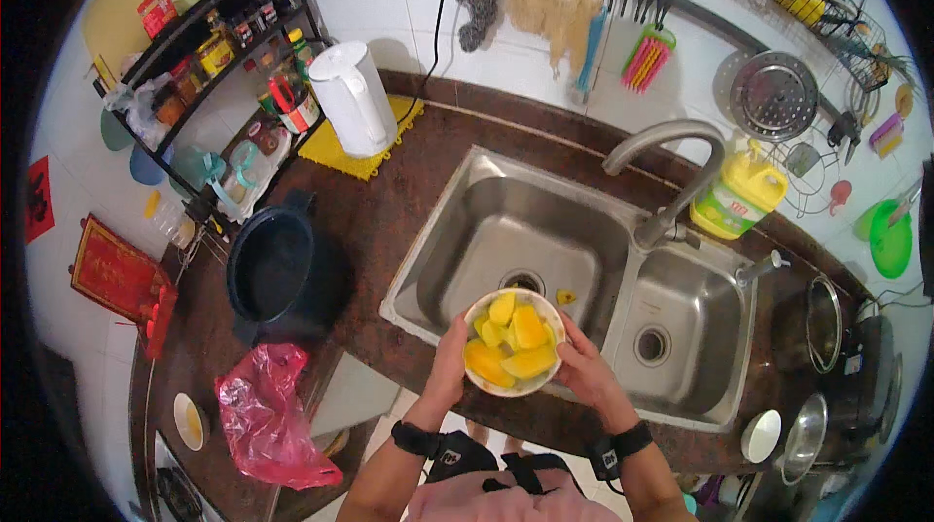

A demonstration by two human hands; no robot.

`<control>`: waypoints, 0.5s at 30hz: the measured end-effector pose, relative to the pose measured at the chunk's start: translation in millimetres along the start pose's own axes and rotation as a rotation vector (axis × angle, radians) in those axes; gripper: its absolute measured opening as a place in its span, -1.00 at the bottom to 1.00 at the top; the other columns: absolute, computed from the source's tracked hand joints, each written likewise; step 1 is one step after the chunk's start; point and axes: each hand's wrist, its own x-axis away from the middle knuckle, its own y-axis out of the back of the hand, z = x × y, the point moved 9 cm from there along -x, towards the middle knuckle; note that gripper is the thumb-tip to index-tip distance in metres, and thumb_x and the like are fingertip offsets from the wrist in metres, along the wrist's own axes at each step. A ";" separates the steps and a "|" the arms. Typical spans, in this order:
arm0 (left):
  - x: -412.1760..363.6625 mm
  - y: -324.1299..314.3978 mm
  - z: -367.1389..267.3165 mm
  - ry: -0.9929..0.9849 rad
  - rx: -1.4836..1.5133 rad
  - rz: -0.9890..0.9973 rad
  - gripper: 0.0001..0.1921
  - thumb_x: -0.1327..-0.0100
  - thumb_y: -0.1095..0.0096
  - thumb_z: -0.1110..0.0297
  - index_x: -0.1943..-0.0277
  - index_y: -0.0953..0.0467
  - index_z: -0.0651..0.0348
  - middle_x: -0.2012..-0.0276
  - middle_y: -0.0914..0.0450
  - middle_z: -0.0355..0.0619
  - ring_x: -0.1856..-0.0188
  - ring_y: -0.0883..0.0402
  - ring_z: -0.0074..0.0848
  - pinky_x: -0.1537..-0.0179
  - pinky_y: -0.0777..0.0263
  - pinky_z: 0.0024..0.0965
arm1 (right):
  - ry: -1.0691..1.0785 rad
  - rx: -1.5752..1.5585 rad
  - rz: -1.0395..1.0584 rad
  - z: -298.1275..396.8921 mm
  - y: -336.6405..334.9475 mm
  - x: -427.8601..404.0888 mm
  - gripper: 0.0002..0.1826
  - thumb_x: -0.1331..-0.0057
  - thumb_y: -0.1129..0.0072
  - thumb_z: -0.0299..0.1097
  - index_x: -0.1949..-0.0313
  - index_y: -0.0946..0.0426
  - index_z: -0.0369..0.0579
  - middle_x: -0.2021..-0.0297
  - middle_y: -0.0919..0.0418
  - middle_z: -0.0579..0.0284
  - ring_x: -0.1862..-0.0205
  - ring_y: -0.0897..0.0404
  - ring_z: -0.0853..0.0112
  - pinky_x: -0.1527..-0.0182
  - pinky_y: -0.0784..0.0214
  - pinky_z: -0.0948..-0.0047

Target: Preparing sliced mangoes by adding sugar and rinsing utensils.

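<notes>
Both hands hold a white bowl of yellow fruit or vegetable chunks in liquid, over the front edge of a double steel sink. My left hand grips the bowl's left side, and my right hand grips its right side; some fingers are hidden beneath it. In the larger basin a small yellow scrap lies beside the drain. The curved faucet stands behind the divider between the two basins.
Left of the sink are a dark blue bucket, a pink plastic bag and a small bowl. A white jug and a yellow detergent bottle stand behind. A white bowl and steel pots are at right.
</notes>
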 end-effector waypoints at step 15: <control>-5.2 14.3 17.0 0.100 0.042 -0.029 -0.54 -0.32 0.30 0.07 -0.09 -0.24 0.26 -0.02 -0.37 -0.09 -0.05 -0.36 -0.46 -0.07 -0.22 -0.41 | -0.009 -0.030 0.027 -6.8 -5.8 -7.6 -0.39 -0.26 0.10 -0.38 -0.26 0.09 0.09 -0.15 -0.15 0.26 -0.11 -0.26 0.42 -0.02 -0.27 0.32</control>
